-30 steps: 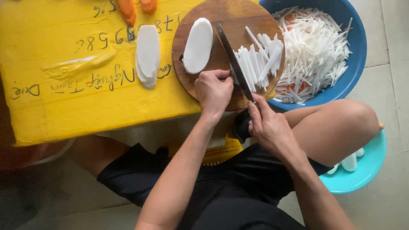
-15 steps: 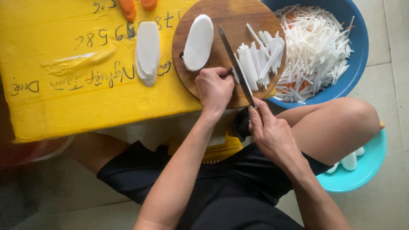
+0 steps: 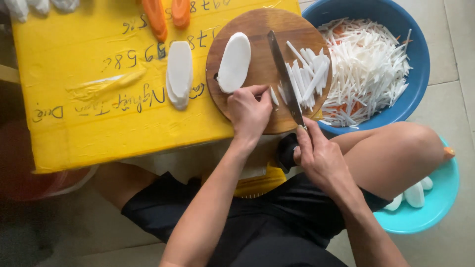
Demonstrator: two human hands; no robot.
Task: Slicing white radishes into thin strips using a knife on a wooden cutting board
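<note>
My right hand (image 3: 319, 158) grips the black handle of a long knife (image 3: 284, 74), whose blade lies across the round wooden cutting board (image 3: 257, 24). My left hand (image 3: 249, 111) rests on the board's near edge, its fingertips on a small white strip (image 3: 273, 95) just left of the blade. Right of the blade lies a pile of cut white sticks (image 3: 307, 76). A flat white oval slice (image 3: 234, 63) lies on the board's left part.
The board sits on a yellow box top (image 3: 89, 118) with a second stack of white slices (image 3: 179, 73) and two orange carrot pieces (image 3: 166, 12). A blue basin (image 3: 376, 64) at the right holds shredded white and orange sticks. A turquoise bowl (image 3: 425, 212) holds white chunks by my knee.
The knife has swung away from the stick pile and its blade now lies more upright across the board. My left hand stays at the board's near edge.
</note>
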